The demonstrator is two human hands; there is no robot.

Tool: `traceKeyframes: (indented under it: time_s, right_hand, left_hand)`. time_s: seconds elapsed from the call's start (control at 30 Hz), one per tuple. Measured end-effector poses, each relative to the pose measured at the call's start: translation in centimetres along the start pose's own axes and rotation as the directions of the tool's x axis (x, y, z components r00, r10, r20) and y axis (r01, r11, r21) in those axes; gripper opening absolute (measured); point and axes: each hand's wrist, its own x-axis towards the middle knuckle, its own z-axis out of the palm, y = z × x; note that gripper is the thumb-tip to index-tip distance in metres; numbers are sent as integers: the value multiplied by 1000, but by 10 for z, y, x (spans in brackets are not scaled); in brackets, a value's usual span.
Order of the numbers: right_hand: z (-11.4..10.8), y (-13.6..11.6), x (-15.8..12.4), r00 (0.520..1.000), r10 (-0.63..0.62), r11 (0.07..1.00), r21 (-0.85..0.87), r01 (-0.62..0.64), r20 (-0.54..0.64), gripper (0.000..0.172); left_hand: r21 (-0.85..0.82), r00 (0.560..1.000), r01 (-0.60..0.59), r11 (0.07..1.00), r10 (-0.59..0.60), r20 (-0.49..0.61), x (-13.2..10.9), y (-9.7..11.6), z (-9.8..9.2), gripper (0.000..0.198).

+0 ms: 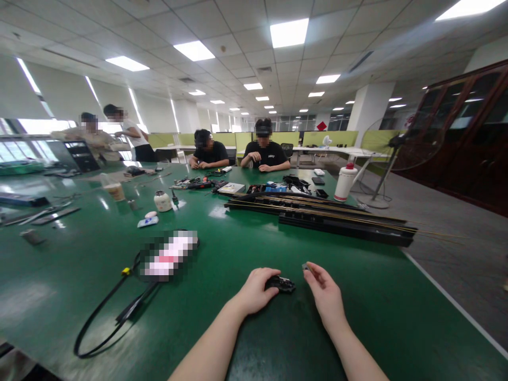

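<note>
Near the table's front, my left hand (pixel 256 290) is closed around the left end of a small black part (pixel 282 284) with metal pieces along its top. Its covered end is hidden by my fingers. My right hand (pixel 326 292) is a short way to the right, its thumb and fingers pinching a small, flat, greyish piece (pixel 305 267). That piece is apart from the black part and too small to name exactly. Both hands are just above the green tabletop (pixel 222 317).
Long black rails (pixel 345 230) with thin brass-coloured rods lie beyond my hands. Left are a lanyard (pixel 85 328) with a pixelated badge, a white jar (pixel 162 201) and a drink cup (pixel 114 189). A white-and-red bottle (pixel 345 182) stands right. Two people sit across; others stand back left.
</note>
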Motion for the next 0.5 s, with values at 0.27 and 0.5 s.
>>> traceKeyframes:
  time_s: [0.27, 0.5]
  right_hand:
    - [1, 4, -3, 987, -40, 986, -155, 64, 156, 42]
    - [3, 2, -10, 946, -108, 897, -380, 225, 306, 29]
  left_hand:
    - [8, 1000, -7, 1000, 7, -10, 0, 0, 0, 43]
    - [0, 1000, -1, 1000, 1, -22, 0, 0, 0, 45]
